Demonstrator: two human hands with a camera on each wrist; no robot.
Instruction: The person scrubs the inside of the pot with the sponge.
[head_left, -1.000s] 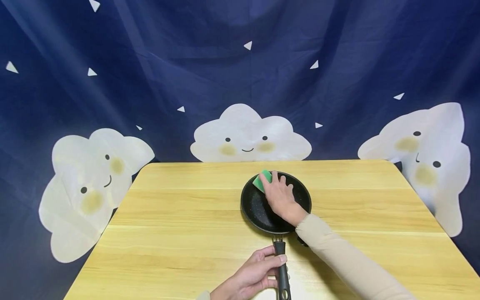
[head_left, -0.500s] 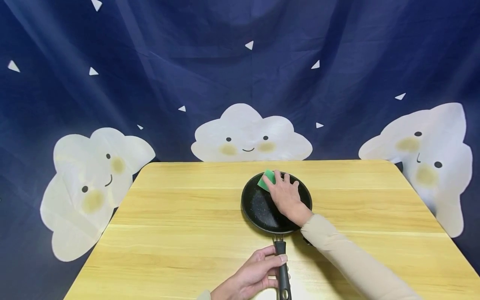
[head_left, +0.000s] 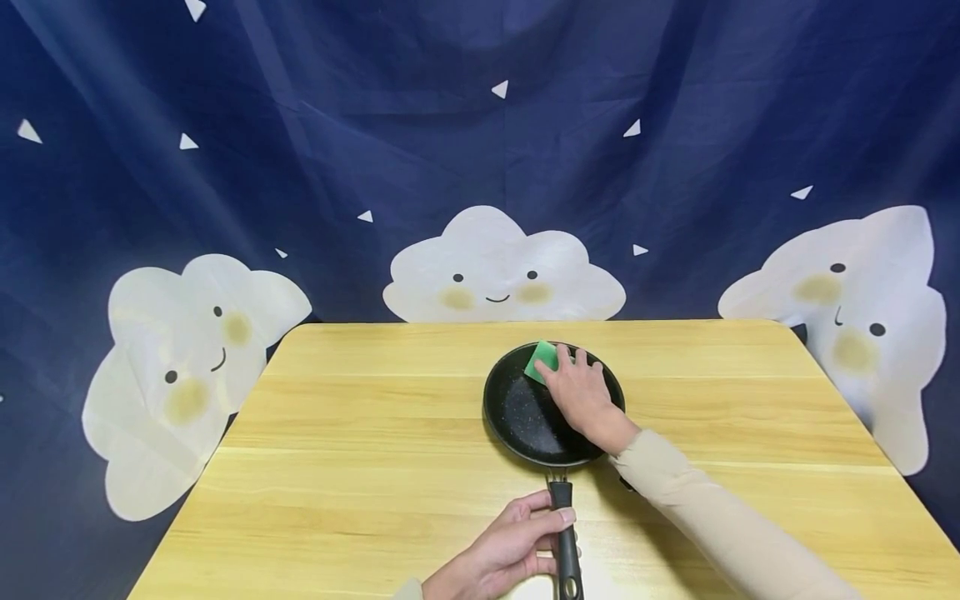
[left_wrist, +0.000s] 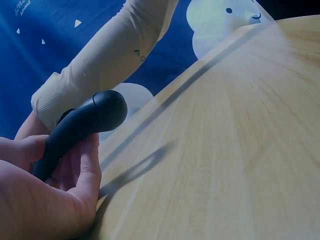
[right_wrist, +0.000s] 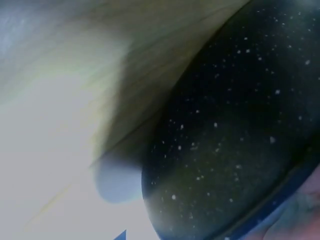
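A black speckled frying pan sits toward the back of the table, its handle pointing at me. My left hand grips that handle, thumb on top and fingers underneath. From the left wrist, the rounded handle end sticks out beyond the thumb and fingers. My right hand holds a green sponge against the inside of the pan near its far rim; the palm hides part of the sponge. The right wrist view is filled by the speckled pan surface, with a blurred bit of hand at the lower right corner.
The pale wooden table extends to both sides of the pan. A dark blue curtain with printed clouds hangs behind its far edge. The right sleeve reaches across the table's right front.
My right hand has slid the sponge a little to the right along the pan's far side. The left hand and the pan have stayed in place.
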